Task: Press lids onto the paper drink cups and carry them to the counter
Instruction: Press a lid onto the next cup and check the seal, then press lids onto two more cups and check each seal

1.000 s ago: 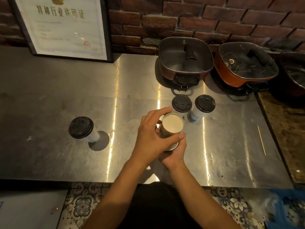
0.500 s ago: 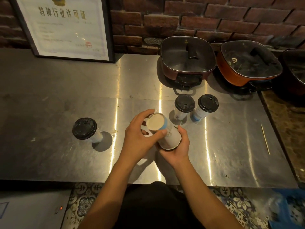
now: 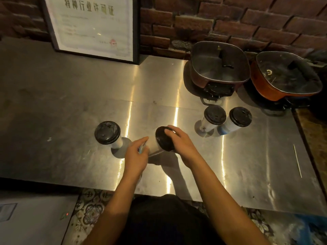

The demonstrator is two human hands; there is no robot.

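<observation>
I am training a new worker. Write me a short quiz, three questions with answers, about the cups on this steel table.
1. How many white paper cups with black plastic lids stand free on the grey steel table, touched by no hand?
2. True or false: the right hand grips the round black lid of the paper cup that the left hand holds.
3. What lies near the table's right edge? A) a thin wooden stick B) a metal spoon C) a folded cloth
Key: 1. three; 2. true; 3. A
</observation>
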